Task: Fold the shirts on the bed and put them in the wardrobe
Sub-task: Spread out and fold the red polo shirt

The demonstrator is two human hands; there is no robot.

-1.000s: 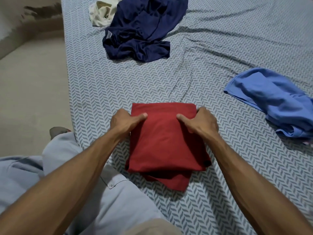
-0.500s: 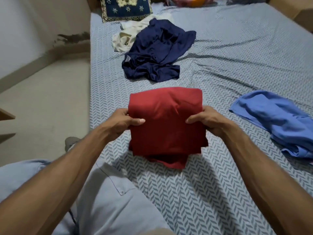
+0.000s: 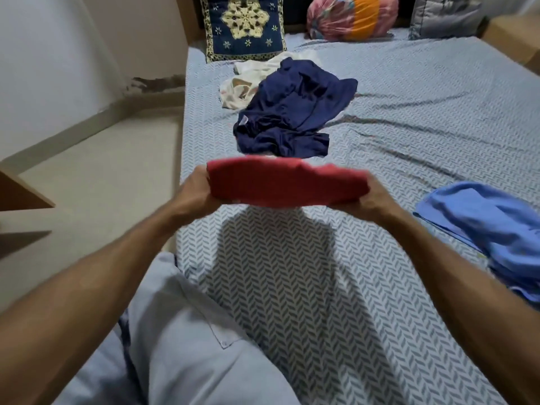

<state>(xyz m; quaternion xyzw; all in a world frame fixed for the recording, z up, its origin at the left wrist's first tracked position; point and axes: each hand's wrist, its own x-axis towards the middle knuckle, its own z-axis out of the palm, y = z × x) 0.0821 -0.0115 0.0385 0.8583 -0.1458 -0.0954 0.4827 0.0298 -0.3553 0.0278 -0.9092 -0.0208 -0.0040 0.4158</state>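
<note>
behind red shirt (image 3: 287, 182), fingers hidden

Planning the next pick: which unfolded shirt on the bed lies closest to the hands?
The navy shirt, crumpled just beyond the red shirt held by both hands. The light blue shirt lies off to the right; the white one is farther back.

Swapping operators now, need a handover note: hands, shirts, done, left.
Left hand and right hand each grip an end of the folded red shirt, held in the air above the bed.
Navy shirt lies crumpled, partly over a cream shirt. Light blue shirt lies unfolded at the right.
Done: red shirt folded.
Left: put it in the wardrobe (not in view), then fold and store the other three.
</note>
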